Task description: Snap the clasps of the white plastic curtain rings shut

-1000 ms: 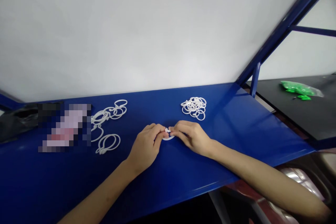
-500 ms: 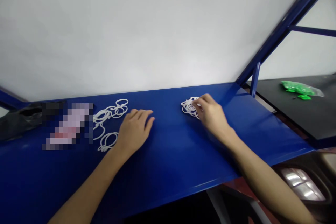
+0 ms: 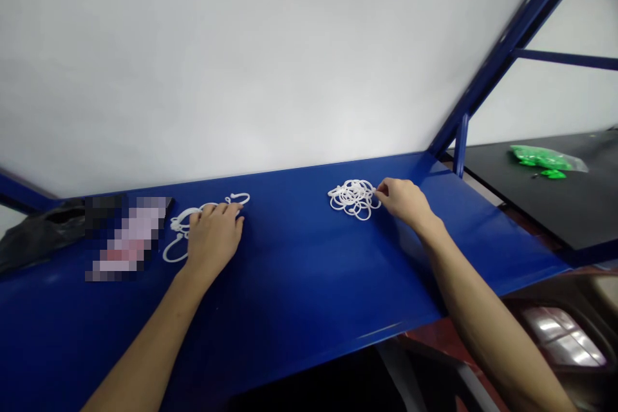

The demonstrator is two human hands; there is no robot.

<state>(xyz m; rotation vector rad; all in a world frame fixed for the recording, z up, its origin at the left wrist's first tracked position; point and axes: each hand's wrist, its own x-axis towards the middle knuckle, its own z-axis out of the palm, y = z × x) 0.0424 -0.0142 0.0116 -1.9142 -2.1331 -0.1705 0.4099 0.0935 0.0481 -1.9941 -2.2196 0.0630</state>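
On the left of the blue tabletop lie loose white plastic rings (image 3: 174, 252), some of them open hoops with a small clasp. My left hand (image 3: 215, 238) rests palm down over these, fingers extended and slightly bent, hiding part of them; whether it grips any is hidden. A tangled pile of similar white rings (image 3: 355, 198) sits further right. At that pile's right edge, the thumb and fingertips of my right hand (image 3: 403, 199) are pinched together on the rim of a white ring.
A blue table (image 3: 299, 296) stands against a pale wall. At its left are a black plastic bag (image 3: 38, 232) and a blurred-out pinkish item (image 3: 135, 228). A blue metal frame (image 3: 483, 90) rises on the right. Beyond it, a bag of green pieces (image 3: 545, 159) lies on a black table (image 3: 526, 206).
My left hand has moved left onto the loose rings, which have shifted. My right hand has drawn slightly right, uncovering more of the pile. The camera view has shifted a little.
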